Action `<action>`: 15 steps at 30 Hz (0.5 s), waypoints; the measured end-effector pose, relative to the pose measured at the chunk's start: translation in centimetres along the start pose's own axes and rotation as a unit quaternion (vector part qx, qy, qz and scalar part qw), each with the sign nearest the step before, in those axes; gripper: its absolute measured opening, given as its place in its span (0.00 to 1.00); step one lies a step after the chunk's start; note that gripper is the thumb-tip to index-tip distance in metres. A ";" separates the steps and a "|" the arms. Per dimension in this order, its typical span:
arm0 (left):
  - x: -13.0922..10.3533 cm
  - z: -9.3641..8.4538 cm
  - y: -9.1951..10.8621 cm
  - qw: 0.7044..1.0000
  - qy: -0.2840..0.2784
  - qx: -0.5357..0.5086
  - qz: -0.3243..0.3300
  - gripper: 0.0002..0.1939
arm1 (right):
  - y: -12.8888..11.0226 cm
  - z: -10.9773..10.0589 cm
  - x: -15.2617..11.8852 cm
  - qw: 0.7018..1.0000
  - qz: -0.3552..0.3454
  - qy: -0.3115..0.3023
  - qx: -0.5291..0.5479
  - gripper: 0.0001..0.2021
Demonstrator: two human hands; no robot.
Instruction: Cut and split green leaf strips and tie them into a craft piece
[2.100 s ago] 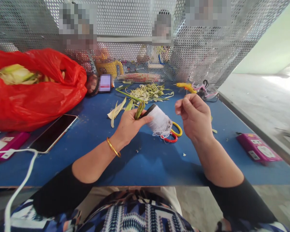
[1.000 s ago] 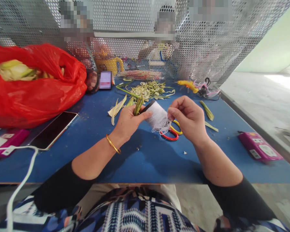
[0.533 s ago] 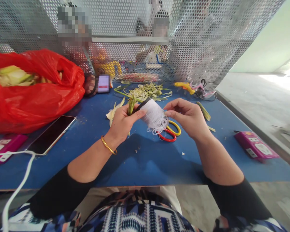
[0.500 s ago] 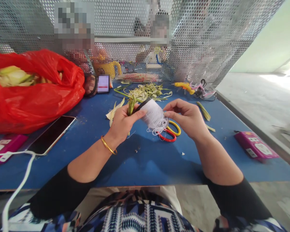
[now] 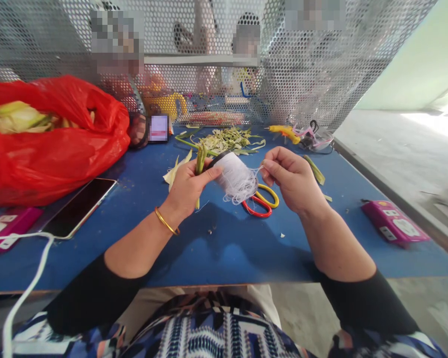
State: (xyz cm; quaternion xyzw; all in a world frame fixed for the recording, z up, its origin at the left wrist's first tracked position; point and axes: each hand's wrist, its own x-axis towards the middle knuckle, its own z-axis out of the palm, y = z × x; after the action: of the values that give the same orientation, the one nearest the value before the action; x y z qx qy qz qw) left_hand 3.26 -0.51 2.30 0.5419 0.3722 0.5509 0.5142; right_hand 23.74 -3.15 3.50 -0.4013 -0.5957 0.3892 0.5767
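Note:
Between my hands is a spool of white thread (image 5: 233, 174) with a dark end, loose loops hanging from its right side. My left hand (image 5: 188, 186) grips the spool at its dark end, together with a folded green husk piece (image 5: 200, 160). The fingertips of my right hand (image 5: 283, 174) are pinched on a strand of the white thread, drawn out to the right of the spool. Scissors with one red and one yellow handle (image 5: 259, 203) lie on the blue table just beyond the loops; the spool and thread hide their blades.
A red plastic bag (image 5: 59, 159) with husks fills the left, beside a phone (image 5: 80, 206). Husk scraps (image 5: 227, 140) and a yellow glue gun (image 5: 285, 132) lie before the perforated screen (image 5: 209, 117). A purple box (image 5: 393, 222) sits at right; people show behind the screen.
My right hand has moved slightly right, away from the spool, pulling the thread out. The spool has shifted a little to the left in my left hand.

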 end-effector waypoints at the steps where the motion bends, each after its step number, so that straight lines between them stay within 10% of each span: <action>1: 0.0 0.0 -0.1 1.000 0.003 0.000 0.000 0.12 | -0.1 0.0 0.0 1.000 -0.001 -0.004 0.009 0.19; 15: 0.2 -0.2 -0.2 1.000 0.017 0.003 -0.024 0.08 | -0.5 -0.3 0.1 0.992 -0.111 0.059 -0.013 0.17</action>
State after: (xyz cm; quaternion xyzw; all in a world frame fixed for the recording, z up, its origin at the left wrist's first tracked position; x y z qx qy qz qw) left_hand 3.15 -0.28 2.11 0.5247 0.3956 0.5464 0.5192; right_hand 24.05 -3.24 3.97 -0.3626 -0.6066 0.2900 0.6453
